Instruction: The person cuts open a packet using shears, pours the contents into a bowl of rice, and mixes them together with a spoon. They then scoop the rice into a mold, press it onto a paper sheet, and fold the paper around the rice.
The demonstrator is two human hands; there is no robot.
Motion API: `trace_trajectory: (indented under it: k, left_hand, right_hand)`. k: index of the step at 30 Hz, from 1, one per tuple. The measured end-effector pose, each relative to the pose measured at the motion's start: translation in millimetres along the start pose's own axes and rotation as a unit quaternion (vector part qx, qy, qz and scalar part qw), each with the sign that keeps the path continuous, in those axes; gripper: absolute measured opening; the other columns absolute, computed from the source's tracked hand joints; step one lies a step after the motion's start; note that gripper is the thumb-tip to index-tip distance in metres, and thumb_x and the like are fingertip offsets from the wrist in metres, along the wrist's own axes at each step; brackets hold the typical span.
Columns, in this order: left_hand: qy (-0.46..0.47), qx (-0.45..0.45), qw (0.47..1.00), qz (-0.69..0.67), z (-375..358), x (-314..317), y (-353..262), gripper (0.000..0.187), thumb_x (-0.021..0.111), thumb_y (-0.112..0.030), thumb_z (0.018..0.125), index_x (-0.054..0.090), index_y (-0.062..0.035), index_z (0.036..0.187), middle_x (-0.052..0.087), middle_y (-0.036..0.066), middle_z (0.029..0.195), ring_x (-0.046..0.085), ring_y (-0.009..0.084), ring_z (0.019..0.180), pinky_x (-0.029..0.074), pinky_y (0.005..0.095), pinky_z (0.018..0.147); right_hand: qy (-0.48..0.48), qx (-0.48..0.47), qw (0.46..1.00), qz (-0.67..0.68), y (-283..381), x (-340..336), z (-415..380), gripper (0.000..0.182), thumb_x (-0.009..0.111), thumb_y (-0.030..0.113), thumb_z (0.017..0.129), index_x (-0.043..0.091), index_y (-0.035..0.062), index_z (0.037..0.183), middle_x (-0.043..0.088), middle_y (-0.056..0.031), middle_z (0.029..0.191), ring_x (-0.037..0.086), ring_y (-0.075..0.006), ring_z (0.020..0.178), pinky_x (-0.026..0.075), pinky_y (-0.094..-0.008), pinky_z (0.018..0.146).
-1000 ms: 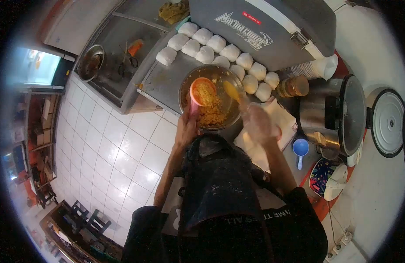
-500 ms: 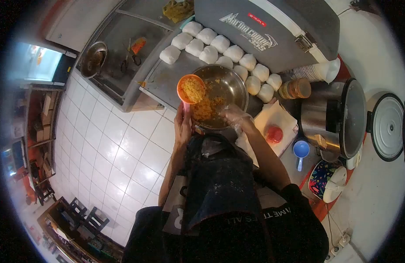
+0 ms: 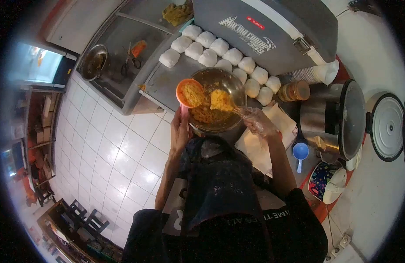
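Observation:
My left hand (image 3: 180, 130) is closed around the handle of an orange-pink measuring cup (image 3: 181, 95), which is filled with yellow rice (image 3: 192, 95). The cup is over the left rim of a steel mixing bowl (image 3: 238, 90). Inside the bowl lies more yellow, crumbly rice. My right hand (image 3: 256, 121), in a clear plastic glove, grips a spoon (image 3: 235, 108) heaped with rice above the bowl's right side. The heap hides most of the spoon. Beneath my right forearm lies a stack of brown wrapping paper (image 3: 259, 153).
White rounded bundles (image 3: 207, 58) line the counter behind the bowl, against a grey cooler box (image 3: 281, 39). At right are a lidded jar (image 3: 301, 90), stacked cups (image 3: 316, 73), a large pot (image 3: 316, 118) and a blue measuring cup (image 3: 301, 150). Scissors (image 3: 129, 65) lie at left.
My right hand has come up and right from inside the bowl, lifting a heaped spoon of rice. It now covers the red object on the paper. The left hand's cup has dipped slightly.

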State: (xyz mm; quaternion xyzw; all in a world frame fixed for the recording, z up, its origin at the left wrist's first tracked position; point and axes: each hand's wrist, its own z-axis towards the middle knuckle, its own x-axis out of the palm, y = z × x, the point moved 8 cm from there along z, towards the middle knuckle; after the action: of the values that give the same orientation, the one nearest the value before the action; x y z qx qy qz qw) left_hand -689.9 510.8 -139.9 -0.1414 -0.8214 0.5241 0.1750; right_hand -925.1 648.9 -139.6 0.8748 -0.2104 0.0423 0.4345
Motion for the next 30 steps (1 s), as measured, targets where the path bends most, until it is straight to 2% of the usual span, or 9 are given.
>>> trace_trajectory:
  k: [5, 8, 10, 11, 20, 21, 24, 27, 30]
  left_hand:
    - [0.026, -0.03, 0.999, 0.028, -3.1, 25.6, 13.8, 0.041, 0.045, -0.02, 0.101, 0.042, -0.0004, 0.137, 0.053, 0.001, 0.072, 0.042, 0.0053, 0.048, 0.033, 0.022, 0.042]
    - [0.046, -0.093, 0.993, 0.058, -2.2, 37.2, 30.4, 0.038, 0.044, -0.017, 0.099, 0.044, 0.0009, 0.132, 0.061, 0.011, 0.081, 0.056, 0.0181, 0.056, 0.043, 0.0308, 0.05]
    - [0.005, 0.193, 0.954, 0.228, 12.1, 43.0, 24.6, 0.036, 0.045, -0.015, 0.098, 0.044, 0.0031, 0.129, 0.064, 0.024, 0.092, 0.064, 0.0375, 0.08, 0.049, 0.0418, 0.069]
    - [0.01, 0.125, 0.977, 0.173, 16.9, 45.1, 38.2, 0.033, 0.045, -0.014, 0.096, 0.045, 0.0045, 0.124, 0.061, 0.033, 0.101, 0.057, 0.0494, 0.104, 0.044, 0.0484, 0.087]
    - [0.093, -0.076, 0.99, 0.068, 15.2, 32.2, 66.3, 0.027, 0.049, -0.021, 0.097, 0.052, 0.0012, 0.114, 0.054, 0.004, 0.073, 0.048, 0.0106, 0.049, 0.036, 0.0268, 0.041]
    - [0.092, -0.077, 0.991, 0.067, 10.9, 32.4, 59.5, 0.027, 0.049, -0.021, 0.097, 0.052, 0.0012, 0.114, 0.054, 0.004, 0.073, 0.048, 0.0106, 0.049, 0.036, 0.0268, 0.041]
    - [0.075, -0.133, 0.988, 0.038, -0.7, 31.3, 52.7, 0.026, 0.048, -0.021, 0.098, 0.054, 0.0014, 0.109, 0.054, 0.003, 0.072, 0.05, 0.0121, 0.051, 0.037, 0.0278, 0.043]
    - [0.08, -0.088, 0.989, 0.088, -1.4, 32.7, 47.9, 0.025, 0.047, -0.022, 0.099, 0.055, 0.0011, 0.106, 0.053, 0.002, 0.072, 0.048, 0.0108, 0.051, 0.037, 0.0271, 0.043]
    - [0.077, -0.021, 0.984, 0.162, -1.6, 35.2, 38.1, 0.024, 0.047, -0.022, 0.099, 0.055, 0.0002, 0.107, 0.051, 0.001, 0.072, 0.046, 0.0097, 0.052, 0.036, 0.0262, 0.044]
  right_hand:
    - [-0.128, -0.181, 0.936, -0.274, 23.9, 22.1, -7.6, 0.04, 0.065, 0.019, 0.088, 0.057, 0.0004, 0.123, 0.061, -0.0054, 0.074, 0.056, -0.0143, 0.06, 0.047, -0.0296, 0.052]
    - [-0.186, -0.28, 0.785, -0.519, 26.3, 79.2, -21.4, 0.036, 0.056, 0.014, 0.09, 0.054, -0.0023, 0.123, 0.064, -0.0095, 0.081, 0.058, -0.0268, 0.059, 0.047, -0.0348, 0.052]
    - [-0.173, -0.122, 0.756, -0.62, 6.3, 102.0, -11.3, 0.025, 0.052, 0.009, 0.087, 0.059, -0.0007, 0.11, 0.064, -0.0164, 0.089, 0.061, -0.0376, 0.07, 0.05, -0.0447, 0.06]
    - [-0.173, -0.123, 0.755, -0.621, 1.9, 107.5, -12.8, 0.025, 0.052, 0.009, 0.087, 0.059, -0.0007, 0.11, 0.064, -0.0164, 0.089, 0.061, -0.0376, 0.07, 0.05, -0.0447, 0.06]
    - [-0.239, -0.328, 0.7, -0.587, 19.9, 71.3, -40.0, 0.023, 0.047, 0.024, 0.095, 0.057, 0.0039, 0.097, 0.063, -0.0164, 0.082, 0.065, -0.0297, 0.072, 0.054, -0.0406, 0.062]
    - [-0.22, -0.232, 0.815, -0.483, 22.9, 48.5, -39.3, 0.025, 0.047, 0.027, 0.095, 0.057, 0.0037, 0.096, 0.061, -0.0142, 0.079, 0.063, -0.0271, 0.07, 0.053, -0.0389, 0.061]
    - [-0.244, -0.28, 0.867, -0.333, 34.3, 42.1, -50.4, 0.03, 0.051, 0.028, 0.095, 0.058, 0.0031, 0.11, 0.055, -0.0074, 0.07, 0.057, -0.0215, 0.062, 0.05, -0.0351, 0.059]
    - [-0.077, -0.01, 0.997, -0.011, -3.4, 55.4, -27.3, 0.041, 0.056, 0.023, 0.093, 0.052, 0.0061, 0.131, 0.058, -0.0104, 0.072, 0.057, -0.0234, 0.064, 0.05, -0.0372, 0.062]
    - [-0.126, -0.293, 0.861, -0.397, 17.6, 73.1, -20.2, 0.05, 0.056, 0.019, 0.093, 0.045, 0.0111, 0.141, 0.061, -0.0165, 0.074, 0.061, -0.0303, 0.067, 0.049, -0.0416, 0.062]
